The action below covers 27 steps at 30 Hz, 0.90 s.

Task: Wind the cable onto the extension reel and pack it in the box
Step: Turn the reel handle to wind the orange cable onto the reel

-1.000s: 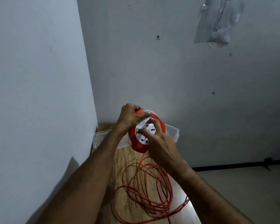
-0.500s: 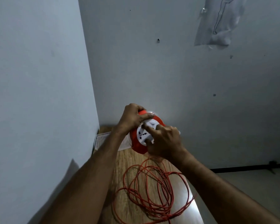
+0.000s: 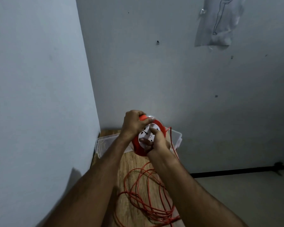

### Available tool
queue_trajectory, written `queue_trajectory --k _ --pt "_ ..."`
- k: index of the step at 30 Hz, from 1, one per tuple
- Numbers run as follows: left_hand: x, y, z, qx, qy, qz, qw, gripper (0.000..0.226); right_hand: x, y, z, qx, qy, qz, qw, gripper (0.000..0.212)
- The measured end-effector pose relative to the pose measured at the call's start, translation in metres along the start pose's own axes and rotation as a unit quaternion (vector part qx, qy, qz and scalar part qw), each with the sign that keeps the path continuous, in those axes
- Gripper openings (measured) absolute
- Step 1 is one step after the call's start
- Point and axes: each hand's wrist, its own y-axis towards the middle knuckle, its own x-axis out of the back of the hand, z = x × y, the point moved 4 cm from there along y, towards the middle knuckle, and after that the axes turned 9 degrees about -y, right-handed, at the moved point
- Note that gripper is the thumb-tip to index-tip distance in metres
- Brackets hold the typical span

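Currently, items as seen from head cam:

1. Extension reel, orange rim w/ white socket face, held up off the table, tilted toward the camera. Sits in front of the box, between both hands.

2. Left hand: closed over the reel's top edge, fingers curled round the orange handle part, thumb laid across toward the white face. Gripping firmly.

3. Right hand: fingers bent and pressed onto the white socket face at its lower right; one fingertip near the centre. Palm covers part of the rim. Whether it pinches a knob or only presses, can't tell.

4. Cable, orange, mostly unwound: loose overlapping loops lying on the table, near edge, below the forearms. One strand rises from the loops along the right side of the right wrist up to the reel's right edge, approx. taut.

5. Box, clear plastic, open, on the far end of the table against the back wall. Partly hidden behind reel and hands. Clear lid lies to its left, by the side wall.

6. Table, wood-grain top, narrow, set in the room corner.

7. Misc.: sheet w/ a line drawing stuck high on the back wall; dark skirting strip along the floor, right.
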Motion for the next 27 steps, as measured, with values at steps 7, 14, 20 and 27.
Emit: queue_trajectory --k 7,14,20,27 --pt "0.015 0.009 -0.010 0.016 -0.046 0.018 0.999 0.036 0.025 -0.012 0.021 0.664 -0.589 -0.026 0.459 0.036" --pt "0.011 0.009 -0.012 0.023 -0.035 0.053 0.998 0.038 0.027 -0.018 0.038 0.633 -0.733 0.072 0.240 0.064" --pt "0.007 0.008 -0.012 0.026 -0.035 0.078 0.996 0.042 0.020 -0.024 0.050 0.730 -0.672 0.041 0.113 0.049" --pt "0.007 0.010 -0.017 0.006 -0.051 0.015 0.999 0.038 0.008 -0.022 0.064 0.745 -0.592 -0.069 0.299 0.062"
